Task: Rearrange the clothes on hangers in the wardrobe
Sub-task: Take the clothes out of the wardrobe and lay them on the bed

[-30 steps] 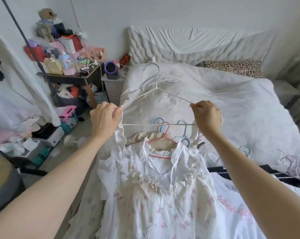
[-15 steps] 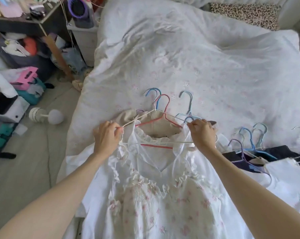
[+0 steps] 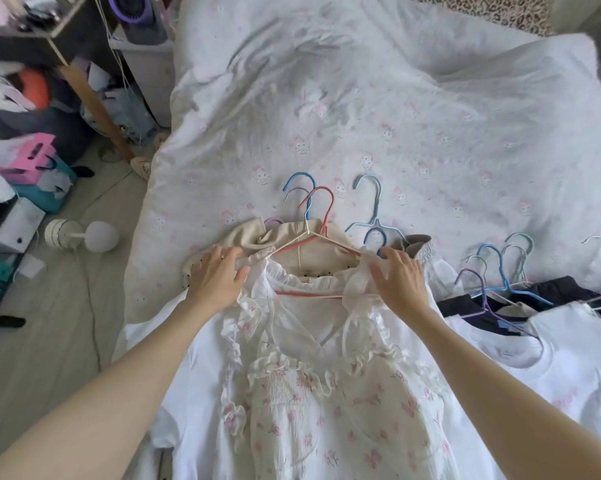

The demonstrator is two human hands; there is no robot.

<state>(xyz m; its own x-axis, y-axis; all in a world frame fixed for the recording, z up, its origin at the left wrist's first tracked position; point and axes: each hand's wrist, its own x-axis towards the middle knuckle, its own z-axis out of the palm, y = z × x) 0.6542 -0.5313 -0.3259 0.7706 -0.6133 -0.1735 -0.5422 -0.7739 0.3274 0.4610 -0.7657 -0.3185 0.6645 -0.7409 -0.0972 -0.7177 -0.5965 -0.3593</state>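
A white ruffled dress with pink flowers (image 3: 313, 386) lies on the bed on top of other clothes. It hangs on a thin white hanger (image 3: 301, 237), laid flat over a red hanger (image 3: 321, 209) and a beige garment (image 3: 243, 233). My left hand (image 3: 219, 275) rests with relaxed fingers on the dress's left shoulder ruffle. My right hand (image 3: 397, 275) lies on the right shoulder strap, fingers spread. Blue hangers (image 3: 371, 206) lie just beyond.
The bed (image 3: 378, 109) carries a white quilt. More clothes on hangers (image 3: 500, 289), dark and white, are piled at the right. Left of the bed, the floor holds bags (image 3: 32, 161), boxes and a small white lamp (image 3: 84, 233). A cluttered dark table (image 3: 50, 39) stands at upper left.
The dress on its white hanger came down from in front of me onto the pile on the bed. Both hands loosened from gripping the hanger ends to lying on the dress's shoulders.
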